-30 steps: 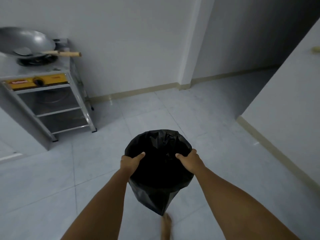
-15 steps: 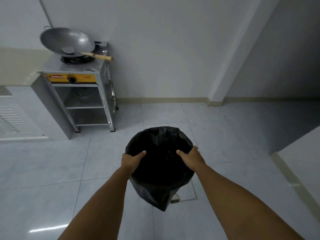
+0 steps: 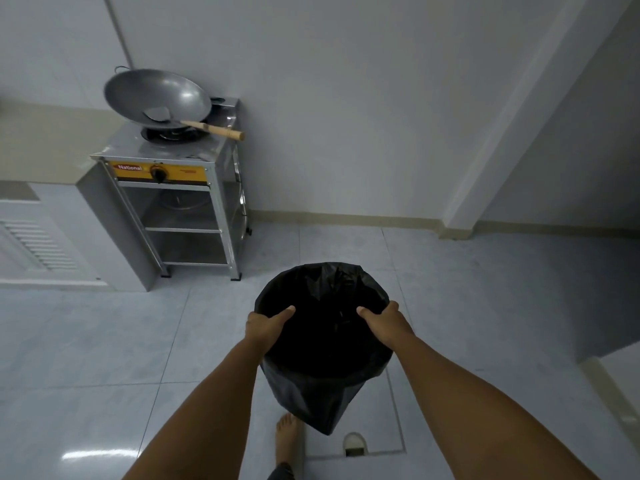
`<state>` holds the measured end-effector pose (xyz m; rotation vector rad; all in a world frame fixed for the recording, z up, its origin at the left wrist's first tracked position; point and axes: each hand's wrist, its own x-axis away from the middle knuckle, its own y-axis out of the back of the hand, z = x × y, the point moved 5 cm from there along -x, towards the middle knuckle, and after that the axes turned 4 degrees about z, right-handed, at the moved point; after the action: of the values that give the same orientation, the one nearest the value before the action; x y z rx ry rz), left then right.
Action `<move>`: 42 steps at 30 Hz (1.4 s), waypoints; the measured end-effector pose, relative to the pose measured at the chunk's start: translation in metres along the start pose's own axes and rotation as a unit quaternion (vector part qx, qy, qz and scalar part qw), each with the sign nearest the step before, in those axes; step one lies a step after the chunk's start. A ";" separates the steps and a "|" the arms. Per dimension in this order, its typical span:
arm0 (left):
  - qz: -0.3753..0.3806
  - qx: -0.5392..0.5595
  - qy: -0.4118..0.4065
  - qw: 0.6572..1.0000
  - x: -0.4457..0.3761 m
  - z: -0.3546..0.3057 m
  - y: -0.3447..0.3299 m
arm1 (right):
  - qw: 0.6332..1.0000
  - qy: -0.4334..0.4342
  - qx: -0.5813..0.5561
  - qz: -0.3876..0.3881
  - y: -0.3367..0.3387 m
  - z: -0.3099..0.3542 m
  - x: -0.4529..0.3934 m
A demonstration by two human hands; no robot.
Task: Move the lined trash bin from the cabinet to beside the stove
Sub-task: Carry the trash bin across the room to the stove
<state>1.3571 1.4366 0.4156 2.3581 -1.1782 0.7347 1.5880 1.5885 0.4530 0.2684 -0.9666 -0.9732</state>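
Both hands are clamped on the rim of the trash bin (image 3: 323,344) — left hand (image 3: 265,325) on the left edge, right hand (image 3: 384,320) on the right edge, each with the thumb hooked over the top into the opening and the rest of the fingers wrapped down the outside where I can't really see them. So it's a proper two-handed hold, thumbs in, fingers out, closed around the rim.

Bin's carried up off the floor (image 3: 104,341), out in front of the body. It's lined with a black bag (image 3: 329,407) that covers the whole outside too, and the loose bottom of the bag hangs down to a point below. Inside is just dark, can't tell if anything's in there.

The stove (image 3: 173,174) is ahead and to the left, against the white wall — metal stand with open shelves, a yellow front panel that says "National" and a black knob in the middle. A big metal wok (image 3: 157,95) sits on the burner with a spatula blade lying in it, and a wooden handle (image 3: 214,129) pokes out to the right past the stove edge. Bin is still apart from the stove, out on the open tiles to its right and nearer the camera.

Left of the stove there's a counter with a louvered cabinet door (image 3: 34,244) underneath. Down at the bottom of the shot a bare foot (image 3: 286,434) is on the tile just below the bag, next to a recessed floor hatch (image 3: 355,445) with a little pull handle.
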 end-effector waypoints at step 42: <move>-0.050 0.023 0.115 0.992 -0.622 -0.246 0.035 | 0.998 -0.020 0.025 0.063 -0.080 0.325 -0.615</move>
<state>0.9466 1.9324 0.2301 2.2774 -0.9493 0.9780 1.1595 2.1006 0.2410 0.2280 -1.0322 -0.8433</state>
